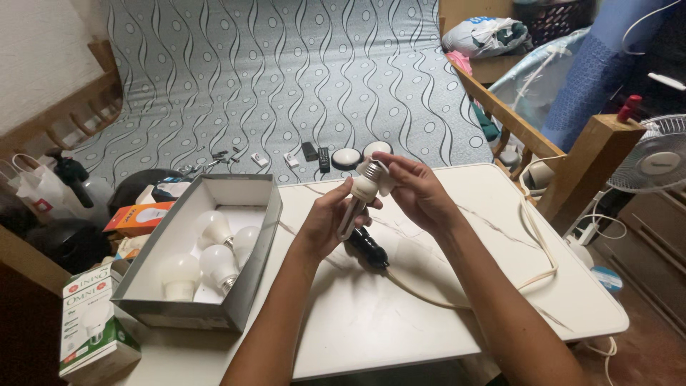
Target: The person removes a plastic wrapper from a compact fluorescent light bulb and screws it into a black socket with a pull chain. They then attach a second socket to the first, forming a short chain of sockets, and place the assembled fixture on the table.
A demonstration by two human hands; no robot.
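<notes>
One tube lamp [361, 194] is clamped in both the left hand [330, 223] and right hand [414, 189], above one black socket [367, 250]; beside it, a grey box [243, 286] holds four bulbs [213, 229].

grey box [261, 214] of white bulbs [214, 266]; bulb carton [89, 325]; fan [654, 163]; remotes [316, 154]

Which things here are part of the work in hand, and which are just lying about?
In use: compact fluorescent lamp held by left hand and right hand; black socket with its cream cord; grey box of bulbs.

Lying about: remotes, round lights, fan, orange carton.
</notes>
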